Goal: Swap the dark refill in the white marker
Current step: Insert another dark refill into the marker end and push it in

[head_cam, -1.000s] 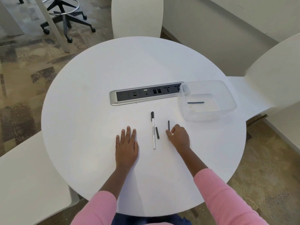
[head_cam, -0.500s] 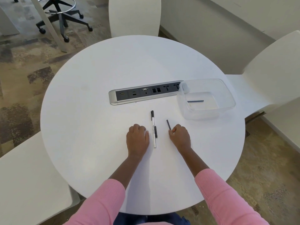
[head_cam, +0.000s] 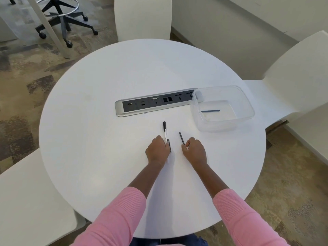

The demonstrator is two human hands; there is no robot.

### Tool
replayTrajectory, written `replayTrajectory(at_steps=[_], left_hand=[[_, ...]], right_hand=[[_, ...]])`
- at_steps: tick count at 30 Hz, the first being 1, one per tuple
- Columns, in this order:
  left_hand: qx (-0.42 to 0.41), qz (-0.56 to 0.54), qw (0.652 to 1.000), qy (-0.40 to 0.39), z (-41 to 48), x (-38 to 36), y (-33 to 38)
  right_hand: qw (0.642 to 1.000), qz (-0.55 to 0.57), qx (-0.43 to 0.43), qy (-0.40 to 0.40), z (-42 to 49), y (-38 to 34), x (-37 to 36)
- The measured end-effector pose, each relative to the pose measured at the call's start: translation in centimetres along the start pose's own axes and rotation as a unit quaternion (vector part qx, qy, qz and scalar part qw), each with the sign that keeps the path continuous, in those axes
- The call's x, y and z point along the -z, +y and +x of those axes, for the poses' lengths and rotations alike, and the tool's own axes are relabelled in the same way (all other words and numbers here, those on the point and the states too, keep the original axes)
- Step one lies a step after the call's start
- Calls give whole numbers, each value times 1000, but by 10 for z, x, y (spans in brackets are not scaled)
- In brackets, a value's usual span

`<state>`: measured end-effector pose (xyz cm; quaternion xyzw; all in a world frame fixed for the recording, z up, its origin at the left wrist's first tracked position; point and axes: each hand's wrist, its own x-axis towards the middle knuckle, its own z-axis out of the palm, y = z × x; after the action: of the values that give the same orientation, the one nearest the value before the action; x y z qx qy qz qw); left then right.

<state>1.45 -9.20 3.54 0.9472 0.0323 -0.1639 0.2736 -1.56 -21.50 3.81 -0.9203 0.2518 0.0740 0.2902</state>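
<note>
The white marker (head_cam: pixel 165 132) with a black cap lies on the round white table (head_cam: pixel 99 121), pointing away from me. My left hand (head_cam: pixel 157 150) has curled its fingers over the marker's near end. A short black piece (head_cam: pixel 169 145) lies right beside that hand, touching the marker. My right hand (head_cam: pixel 194 150) pinches the near end of a thin dark refill (head_cam: pixel 181 138), whose far end tilts up and to the left. Another dark refill (head_cam: pixel 210 110) rests inside the clear plastic container (head_cam: pixel 246 103).
A silver power and data strip (head_cam: pixel 154 103) is set into the table behind the marker, with the container overlapping its right end. White chairs (head_cam: pixel 143 16) stand around the table, and a wheeled stool (head_cam: pixel 62 16) is on the carpet at far left.
My left hand slid right from flat on the table and closed over the marker's near end. My right hand lifted the thin refill's far end and tilted it left.
</note>
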Motion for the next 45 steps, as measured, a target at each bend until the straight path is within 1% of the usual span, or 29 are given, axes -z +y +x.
replayTrajectory(at_steps=[4,6,9,12,14,15,16,18,19,21,23,25,26,28,33,38,45], left_hand=[[26,-22,999,-25,2,-1,6],[41,-50,998,-29,4,0,6],[55,-148,987,-29,7,2,1],[72,-273,958,-49,8,8,-6],[87,-374,922,-56,7,14,-8],[100,-428,896,-59,6,18,-9],[119,-485,864,-64,5,22,-9],[163,-592,786,-72,3,30,-9],[182,-632,749,-77,3,34,-9],[210,-682,695,-87,1,39,-11],[228,-712,658,-97,-1,41,-14],[237,-729,633,-105,-3,42,-16],[239,-735,625,-109,-4,42,-16],[241,-741,615,-116,-5,43,-17],[243,-746,609,-120,-10,45,-18],[245,-751,602,-115,-14,47,-15],[249,-761,587,-117,-19,49,-11]], right_hand=[[998,-49,32,1,2,-3,2],[997,-72,41,-4,4,-4,3],[994,-95,44,-17,8,-5,4],[993,-107,38,-22,11,-6,7],[996,-78,23,-25,13,-5,10],[999,-46,12,-25,13,-6,12],[1000,-2,-1,-24,12,-6,15],[994,107,-21,-17,6,-9,23],[987,160,-27,-12,2,-10,27],[970,240,-33,6,-9,-13,34],[945,326,-32,25,-20,-15,39],[905,423,-28,35,-31,-18,42],[887,460,-21,35,-36,-19,43],[864,503,-3,31,-44,-24,45],[834,550,36,35,-54,-39,51],[829,555,62,27,-58,-47,52],[834,548,59,14,-57,-48,47]])
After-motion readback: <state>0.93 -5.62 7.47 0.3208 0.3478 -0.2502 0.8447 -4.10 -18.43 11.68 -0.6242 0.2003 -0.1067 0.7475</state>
